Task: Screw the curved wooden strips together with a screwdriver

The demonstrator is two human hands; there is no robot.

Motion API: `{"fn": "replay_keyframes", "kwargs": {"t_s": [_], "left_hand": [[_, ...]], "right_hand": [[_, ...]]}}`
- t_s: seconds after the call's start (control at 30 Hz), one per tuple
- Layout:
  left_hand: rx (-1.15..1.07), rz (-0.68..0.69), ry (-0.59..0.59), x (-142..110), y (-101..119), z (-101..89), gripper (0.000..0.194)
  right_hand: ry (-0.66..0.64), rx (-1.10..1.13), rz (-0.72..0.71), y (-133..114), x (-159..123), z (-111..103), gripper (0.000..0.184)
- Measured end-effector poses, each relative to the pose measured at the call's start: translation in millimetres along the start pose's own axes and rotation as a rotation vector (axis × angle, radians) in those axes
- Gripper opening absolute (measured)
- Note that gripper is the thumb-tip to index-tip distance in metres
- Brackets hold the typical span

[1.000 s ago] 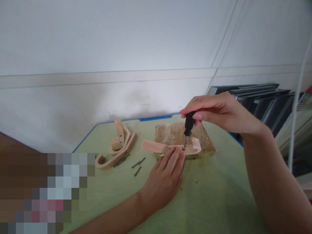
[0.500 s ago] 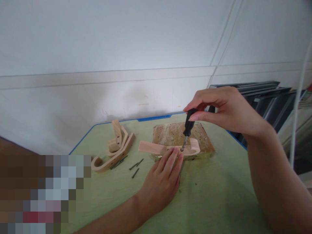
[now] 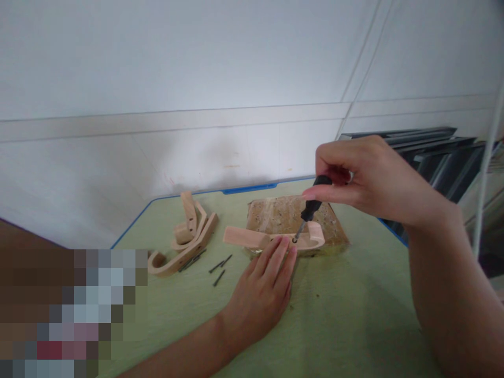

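While aslant in right hand [image 3: 364,173], screwdriver [image 3: 310,210] tip-down at wooden hook [image 3: 255,239]

drvr handle [image 3: 312,207] part-hid: R fingers [image 3: 326,193] | L forearm [image 3: 189,346] cut btm

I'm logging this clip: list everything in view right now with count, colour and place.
screwdriver: 1, black handle, tip at the hook on the board
wooden hook: 1, pale, across the board's near side
board: 1, brown, pitted, on the table
loose hooks: apparently 3, pale, table's left
screws: at least 4, dark, near the loose hooks
table: 1, green top, blue edge
wall: whitish, behind
panels: several, dark, right
cord: 1, white, far right
pixelated patch: 1, mixed colours, lower left, unreadable
left hand: 1, on the hook
right hand: 1, gripping the screwdriver
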State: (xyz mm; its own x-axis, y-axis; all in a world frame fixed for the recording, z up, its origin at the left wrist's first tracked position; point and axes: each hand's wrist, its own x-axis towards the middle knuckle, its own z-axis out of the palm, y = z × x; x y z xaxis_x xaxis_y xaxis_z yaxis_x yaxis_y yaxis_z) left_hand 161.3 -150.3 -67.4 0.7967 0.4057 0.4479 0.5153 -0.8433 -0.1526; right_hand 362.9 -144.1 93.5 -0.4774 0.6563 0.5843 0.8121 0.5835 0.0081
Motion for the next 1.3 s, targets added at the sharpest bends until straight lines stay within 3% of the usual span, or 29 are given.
{"fn": "replay_keyframes", "kwargs": {"t_s": [0.37,0.6,0.8,1.3], "left_hand": [[-0.020,-0.006,0.000,0,1,-2.0,0.052],[-0.014,-0.004,0.000,-1,-1,-1.0,0.052],[-0.015,0.003,-0.018,-1,-1,-1.3,0.052],[-0.019,0.001,-0.017,-1,-1,-1.0,0.052]], "right_hand": [[0.007,-0.091,0.062,-10,3,8,0.041],[-0.076,0.227,-0.133,-10,3,3,0.010],[-0.208,0.312,-0.142,0,-4,-8,0.026],[-0.174,0.206,-0.037,5,-9,-14,0.026]]}}
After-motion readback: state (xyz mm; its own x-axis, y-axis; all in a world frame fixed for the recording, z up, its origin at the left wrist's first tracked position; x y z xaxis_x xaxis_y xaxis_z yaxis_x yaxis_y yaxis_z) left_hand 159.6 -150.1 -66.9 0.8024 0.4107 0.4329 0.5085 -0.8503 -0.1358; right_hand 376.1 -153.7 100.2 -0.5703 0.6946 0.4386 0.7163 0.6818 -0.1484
